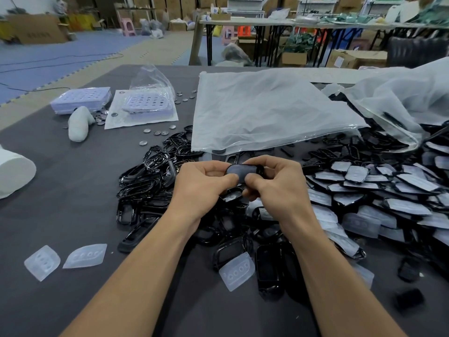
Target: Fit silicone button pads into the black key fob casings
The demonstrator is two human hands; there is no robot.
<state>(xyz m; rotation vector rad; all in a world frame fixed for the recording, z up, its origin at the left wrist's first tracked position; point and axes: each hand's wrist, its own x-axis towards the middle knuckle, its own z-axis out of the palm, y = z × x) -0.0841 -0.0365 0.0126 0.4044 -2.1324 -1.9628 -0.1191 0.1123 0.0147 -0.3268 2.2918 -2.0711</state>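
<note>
1. At the centre of the frame, the left hand [206,183] and the right hand [279,186] grasp one casing [259,168] between them above the table [73,203]. Their fingers curl round its ends, and both thumbs press on the grey pad [241,171] lying in its opening.
2. The thumbs hide the pad's near edge, so it cannot be told whether it sits flush all round.
3. Uneven thumb pressure could seat one edge and lift the other. Silicone is soft and springy, so a corner might be left proud or fold under the rim.
4. If the pad is turned the wrong way round, its button bumps would miss the holes. Its orientation is not readable here.
5. The casing looks glossy and is gripped only at its ends, so a hard push could make it slip. It would drop into the heap [145,186] of empty casings at centre left, where it would be hard to pick out.
6. Filled casings [364,183] lie overlapping at the right of the frame. A half-seated one laid among them would likely go unnoticed.
7. Spare pads [42,262] lie at the lower left, well apart from the hands.
</note>
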